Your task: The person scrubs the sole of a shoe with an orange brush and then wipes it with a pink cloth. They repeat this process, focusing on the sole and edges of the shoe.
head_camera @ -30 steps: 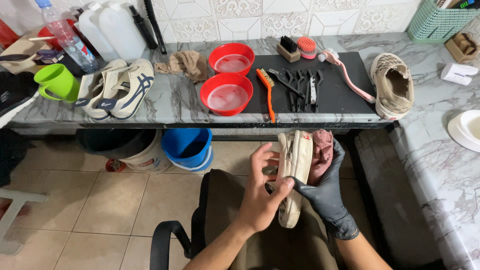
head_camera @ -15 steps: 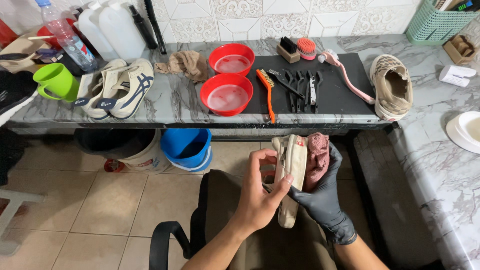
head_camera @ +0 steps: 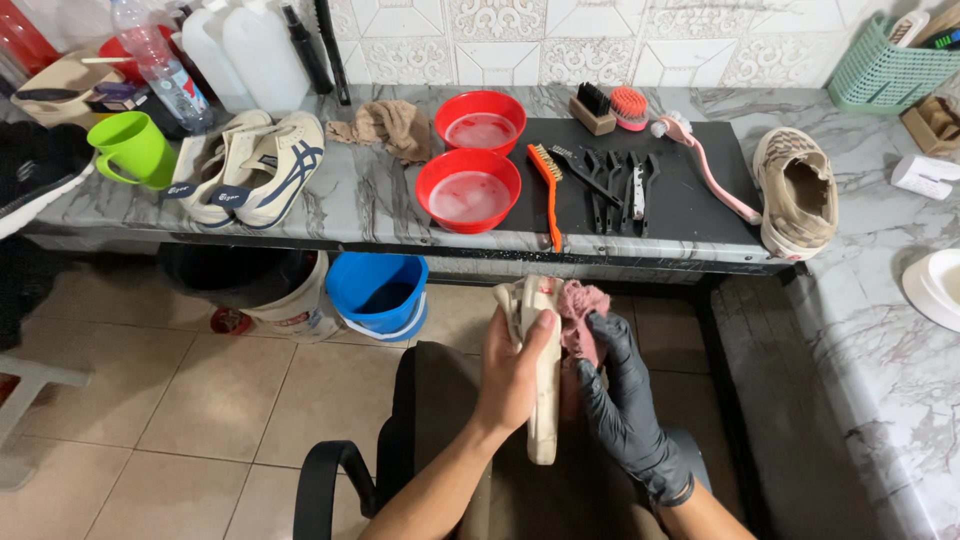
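My bare left hand (head_camera: 512, 372) grips a beige shoe (head_camera: 540, 400) by its side, sole edge turned toward me, over my lap. My right hand (head_camera: 618, 400), in a black glove, presses a pink rag (head_camera: 580, 318) against the shoe's far side. Both hands are below the counter's front edge. The matching beige shoe (head_camera: 795, 190) lies on the counter at the right.
The marble counter (head_camera: 370, 205) carries two red bowls (head_camera: 468, 190) of liquid, an orange brush (head_camera: 548, 190), black tools on a black mat (head_camera: 690, 200), white sneakers (head_camera: 255, 165), a green mug (head_camera: 132, 148), bottles. A blue bucket (head_camera: 380, 292) stands under the counter.
The shoe and both hands have shifted slightly down and left; the gloved hand keeps the rag on the shoe.
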